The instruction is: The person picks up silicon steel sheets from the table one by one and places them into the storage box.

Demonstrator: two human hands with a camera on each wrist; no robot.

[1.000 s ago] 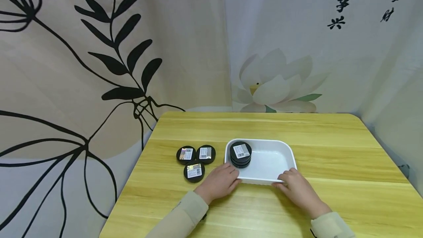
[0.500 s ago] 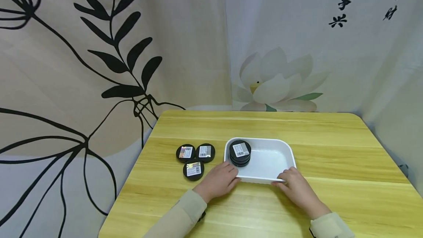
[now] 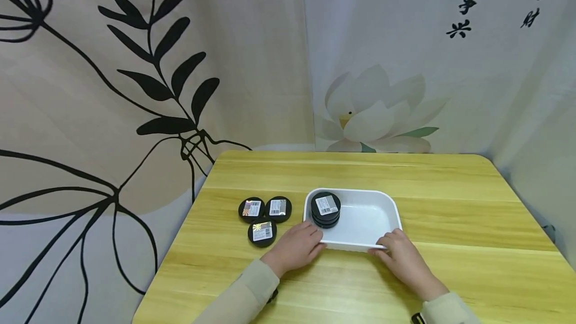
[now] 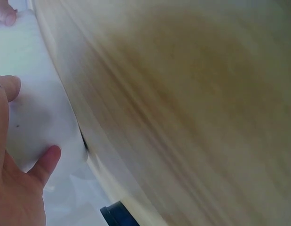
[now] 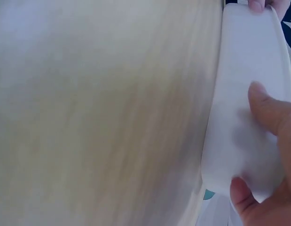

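A white rectangular tray (image 3: 366, 216) rests on the table. Inside its left end is a stack of round flat black containers (image 3: 326, 210), the top one bearing a barcode label. My left hand (image 3: 297, 246) grips the tray's front left corner, and my right hand (image 3: 402, 259) grips the front right one. In the left wrist view, thumb and a finger of my left hand (image 4: 18, 193) lie against the tray wall (image 4: 42, 113). The right wrist view has my right hand (image 5: 272, 205) holding the tray wall (image 5: 248, 52) likewise, thumb on its outer side.
Three more labelled black containers sit left of the tray: a left one (image 3: 251, 209), a right one (image 3: 278, 209) and a front one (image 3: 262, 232). The wooden table (image 3: 472, 214) ends at a curtain (image 3: 261, 64) printed with plants and characters.
The view shifts slightly. Both hands keep their hold on the tray's front corners, and the tray and containers stay in place.
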